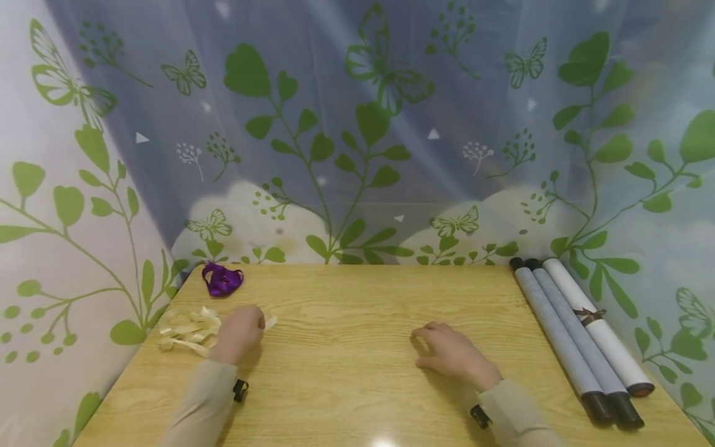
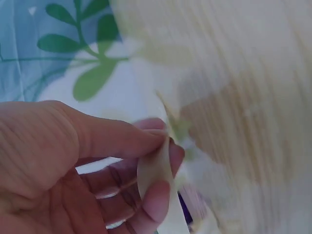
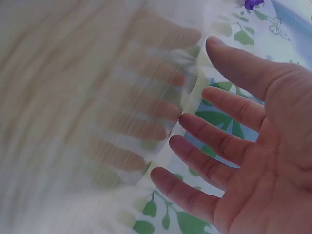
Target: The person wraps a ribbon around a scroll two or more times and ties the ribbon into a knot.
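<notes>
A cream ribbon (image 1: pixel 190 329) lies in loose loops at the left of the wooden table. My left hand (image 1: pixel 240 332) is at the right side of that heap and pinches the ribbon between thumb and fingertips; a short end sticks out past the knuckles. Up close in the left wrist view, the pinched ribbon (image 2: pixel 156 170) runs down across the fingers. My right hand (image 1: pixel 449 351) is over the table right of centre, holding nothing, its fingers spread and relaxed in the right wrist view.
A bundle of purple ribbon (image 1: pixel 222 280) sits at the far left corner. Along the right edge lie two grey rolled scrolls (image 1: pixel 558 335) and a white scroll (image 1: pixel 606 341) tied with a brown ribbon. A leaf-patterned curtain (image 1: pixel 357 155) borders the wooden table (image 1: pixel 341 385) behind and at the sides.
</notes>
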Motion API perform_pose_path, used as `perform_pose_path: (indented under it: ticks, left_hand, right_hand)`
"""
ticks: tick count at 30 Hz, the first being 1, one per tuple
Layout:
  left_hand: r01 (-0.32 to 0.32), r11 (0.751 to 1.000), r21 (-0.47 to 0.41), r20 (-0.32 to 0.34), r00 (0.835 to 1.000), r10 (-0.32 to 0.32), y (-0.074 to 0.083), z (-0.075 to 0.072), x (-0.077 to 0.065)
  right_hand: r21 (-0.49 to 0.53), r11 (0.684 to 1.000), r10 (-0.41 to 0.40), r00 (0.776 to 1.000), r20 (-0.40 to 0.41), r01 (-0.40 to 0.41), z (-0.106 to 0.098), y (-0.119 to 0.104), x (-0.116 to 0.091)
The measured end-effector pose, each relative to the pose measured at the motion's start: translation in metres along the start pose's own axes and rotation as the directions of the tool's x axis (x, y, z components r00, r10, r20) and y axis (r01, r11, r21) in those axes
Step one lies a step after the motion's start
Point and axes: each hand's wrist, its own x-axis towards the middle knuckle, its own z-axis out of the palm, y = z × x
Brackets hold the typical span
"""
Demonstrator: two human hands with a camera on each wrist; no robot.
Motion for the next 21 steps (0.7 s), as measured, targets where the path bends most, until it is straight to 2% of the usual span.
perform_pose_path:
  ticks: [6,10,13,18,21]
  left_hand:
    - [-0.115,0.993,-0.022,-0.071,0.991,0.113,0.028,0.013,0.008]
    - [-0.17,0.983,-0.067,-0.107,0.981,0.162,0.052,0.02,0.01]
    - [-0.217,0.968,-0.124,-0.113,0.973,0.204,0.069,0.026,0.011]
    - [-0.336,0.929,-0.156,-0.128,0.939,0.318,0.094,0.037,0.013]
    - [-0.399,0.902,-0.162,-0.11,0.916,0.386,0.107,0.042,0.014]
  right_hand:
    - [-0.027,0.998,-0.062,0.997,-0.042,0.061,0.006,-0.012,0.008]
    - [-0.035,0.995,-0.093,0.994,-0.06,0.091,0.011,-0.021,0.015]
    - [0.002,0.996,-0.09,0.994,-0.065,0.09,0.014,-0.028,0.022]
    - [0.064,0.997,-0.045,0.994,-0.096,0.052,0.018,-0.035,0.035]
    - [0.071,0.997,-0.021,0.991,-0.132,0.03,0.018,-0.04,0.043]
